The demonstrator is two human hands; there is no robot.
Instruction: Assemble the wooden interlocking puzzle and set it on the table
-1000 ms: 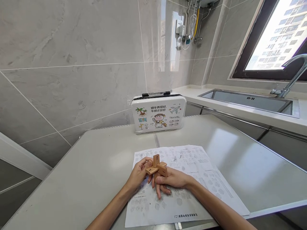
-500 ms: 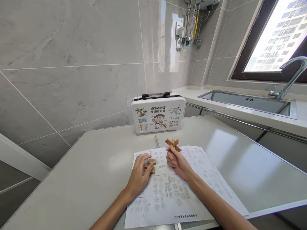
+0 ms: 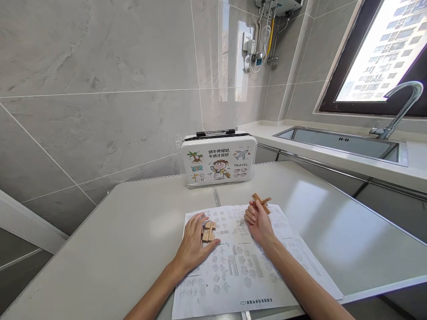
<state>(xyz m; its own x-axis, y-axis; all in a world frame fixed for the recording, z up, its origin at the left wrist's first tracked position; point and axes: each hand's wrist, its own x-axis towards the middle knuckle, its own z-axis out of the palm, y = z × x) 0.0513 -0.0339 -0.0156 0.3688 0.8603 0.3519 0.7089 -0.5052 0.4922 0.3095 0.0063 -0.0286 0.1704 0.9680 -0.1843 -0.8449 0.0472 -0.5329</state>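
My left hand (image 3: pixel 194 242) rests on the printed sheet (image 3: pixel 230 293), its fingers and thumb spread around a small cluster of notched wooden puzzle pieces (image 3: pixel 209 232). The cluster lies on the paper beside the palm; a number shows on one piece. Raised over the sheet's far right part, my right hand (image 3: pixel 258 222) is closed on crossed wooden puzzle pieces (image 3: pixel 262 202), pinched between thumb and fingers. One held piece carries a mark on its end. The sheet has rows of small puzzle drawings and is turned upside down to me.
A white cartoon-printed case (image 3: pixel 218 162) with a black handle stands at the table's back against the wall. The pale folding table (image 3: pixel 133 240) has a seam down its middle. To the right are a counter with a sink (image 3: pixel 336 142) and a faucet (image 3: pixel 396 115).
My right hand has moved right with the crossed pieces, which are now turned. The left thumb has swung away from the cluster, leaving more of it visible.
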